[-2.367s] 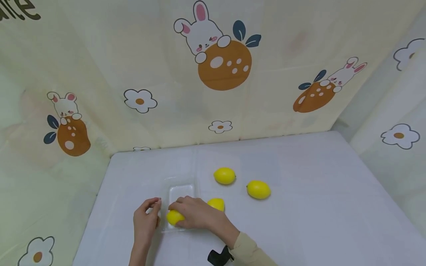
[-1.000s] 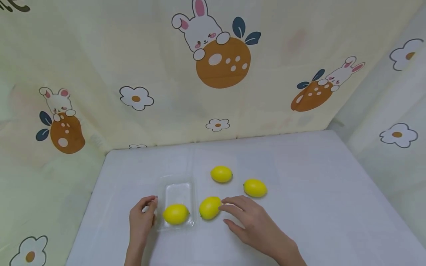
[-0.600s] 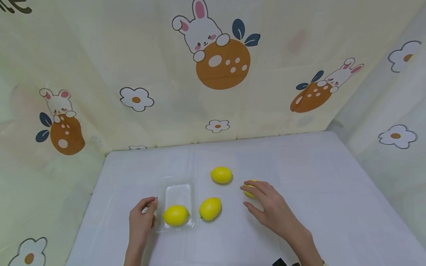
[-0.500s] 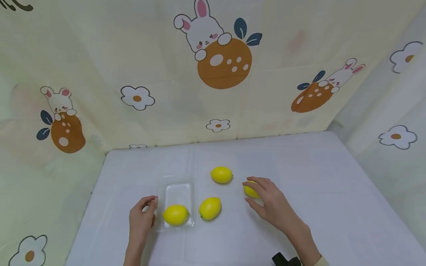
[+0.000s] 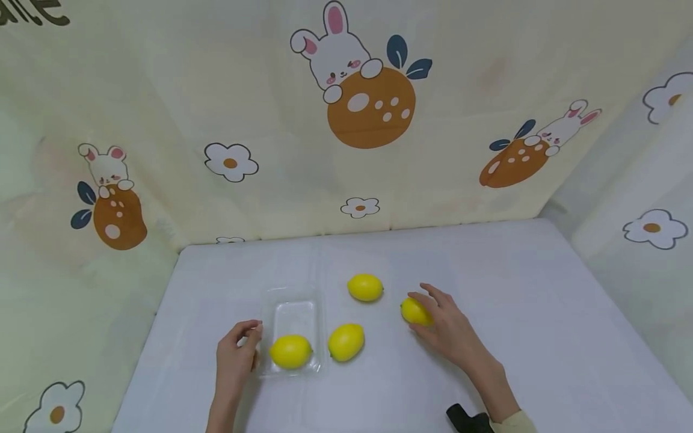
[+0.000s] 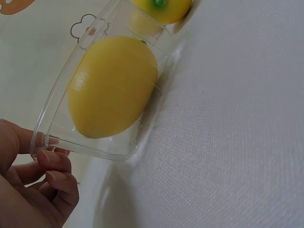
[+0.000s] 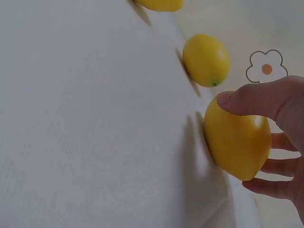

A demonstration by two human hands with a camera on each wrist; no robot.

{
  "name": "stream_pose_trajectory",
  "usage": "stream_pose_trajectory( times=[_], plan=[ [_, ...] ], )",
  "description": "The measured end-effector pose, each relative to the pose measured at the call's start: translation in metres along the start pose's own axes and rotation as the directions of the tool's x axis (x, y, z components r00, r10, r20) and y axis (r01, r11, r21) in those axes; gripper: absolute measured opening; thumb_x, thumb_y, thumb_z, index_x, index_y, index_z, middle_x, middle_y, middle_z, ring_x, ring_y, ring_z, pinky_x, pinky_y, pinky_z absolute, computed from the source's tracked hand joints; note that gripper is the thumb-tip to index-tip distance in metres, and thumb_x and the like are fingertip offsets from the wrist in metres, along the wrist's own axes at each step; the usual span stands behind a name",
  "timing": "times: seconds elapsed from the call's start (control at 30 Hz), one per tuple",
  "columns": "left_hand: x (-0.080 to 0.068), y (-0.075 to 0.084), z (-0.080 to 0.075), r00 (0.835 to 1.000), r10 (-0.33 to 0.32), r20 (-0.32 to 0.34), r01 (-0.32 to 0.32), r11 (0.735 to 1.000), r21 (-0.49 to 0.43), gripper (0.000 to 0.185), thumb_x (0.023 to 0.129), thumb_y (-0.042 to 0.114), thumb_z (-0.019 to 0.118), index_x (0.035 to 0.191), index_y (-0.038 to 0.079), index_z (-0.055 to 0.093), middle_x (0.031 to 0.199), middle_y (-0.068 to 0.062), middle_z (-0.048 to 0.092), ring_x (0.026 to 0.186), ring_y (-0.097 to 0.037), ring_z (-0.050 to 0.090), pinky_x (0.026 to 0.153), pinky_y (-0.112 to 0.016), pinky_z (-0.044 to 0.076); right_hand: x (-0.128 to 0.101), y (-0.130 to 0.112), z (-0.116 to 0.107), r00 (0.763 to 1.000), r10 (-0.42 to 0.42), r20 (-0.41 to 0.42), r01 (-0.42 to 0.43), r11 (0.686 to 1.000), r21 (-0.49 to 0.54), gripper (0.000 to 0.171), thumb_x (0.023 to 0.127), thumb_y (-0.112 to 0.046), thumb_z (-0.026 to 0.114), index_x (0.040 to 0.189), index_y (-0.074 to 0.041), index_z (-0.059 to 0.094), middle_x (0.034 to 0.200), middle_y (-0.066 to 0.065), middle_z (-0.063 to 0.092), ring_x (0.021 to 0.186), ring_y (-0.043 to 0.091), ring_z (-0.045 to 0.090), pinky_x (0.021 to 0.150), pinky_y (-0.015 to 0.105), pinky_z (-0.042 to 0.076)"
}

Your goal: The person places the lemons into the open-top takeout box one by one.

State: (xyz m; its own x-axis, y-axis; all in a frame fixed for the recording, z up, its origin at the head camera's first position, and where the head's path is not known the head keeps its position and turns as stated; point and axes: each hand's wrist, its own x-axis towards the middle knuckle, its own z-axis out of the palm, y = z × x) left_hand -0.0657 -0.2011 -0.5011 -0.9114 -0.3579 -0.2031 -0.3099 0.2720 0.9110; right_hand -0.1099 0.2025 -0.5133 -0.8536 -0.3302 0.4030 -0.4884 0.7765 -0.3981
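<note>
A lemon [image 5: 415, 311] is gripped by the right hand [image 5: 445, 328] on the white worktop [image 5: 514, 313], thumb on top & fingers curled round the far side, as seen in the right wrist view [image 7: 237, 142]; the fruit is touching the cloth. The near-left corner of a clear plastic tray [image 5: 293, 300] is pinched by the left hand [image 5: 236, 355], thumb & fingertips [image 6: 53, 159] closed on the rim [image 6: 52, 142]. One lemon in the tray [image 5: 290, 351] is seen lying at its near end, approx. filling that end. A second loose lemon [image 5: 346, 342] is found just beside the tray's right wall, outside it. A third [image 5: 365, 287] lies further back, between tray & right hand, apart from both. A curtain w/ rabbit & flower prints [image 5: 357, 90] is hung behind & at the sides of the worktop.
</note>
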Motion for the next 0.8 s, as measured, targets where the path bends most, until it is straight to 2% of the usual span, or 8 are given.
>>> stream_pose_trajectory(
  times=[0.3,0.8],
  plan=[
    [0.0,-0.001,0.0,1.0,0.002,0.008,-0.002,1.0,-0.01,0.03,0.102,0.019,0.063,0.124,-0.001,0.067,0.091,-0.008,0.062,0.043,-0.012,0.041,0.044,-0.022,0.038,-0.004,0.006,0.01,0.997,0.06,0.052,-0.062,0.998,0.03,0.068,0.077,-0.007,0.089,0.138,-0.009,0.06,0.139,0.024,0.058,0.118,0.043,0.062,0.088,0.057,0.058],
    [0.002,-0.005,0.002,1.0,0.008,-0.017,-0.008,1.0,-0.001,0.025,0.102,0.017,0.063,0.12,0.001,0.069,0.09,-0.008,0.06,0.043,-0.012,0.04,0.043,-0.021,0.036,-0.006,0.008,0.019,0.999,0.037,-0.021,-0.037,0.999,0.02,0.066,0.074,-0.009,0.091,0.134,-0.011,0.063,0.127,0.016,0.063,0.108,0.033,0.067,0.088,0.05,0.06]
  ],
)
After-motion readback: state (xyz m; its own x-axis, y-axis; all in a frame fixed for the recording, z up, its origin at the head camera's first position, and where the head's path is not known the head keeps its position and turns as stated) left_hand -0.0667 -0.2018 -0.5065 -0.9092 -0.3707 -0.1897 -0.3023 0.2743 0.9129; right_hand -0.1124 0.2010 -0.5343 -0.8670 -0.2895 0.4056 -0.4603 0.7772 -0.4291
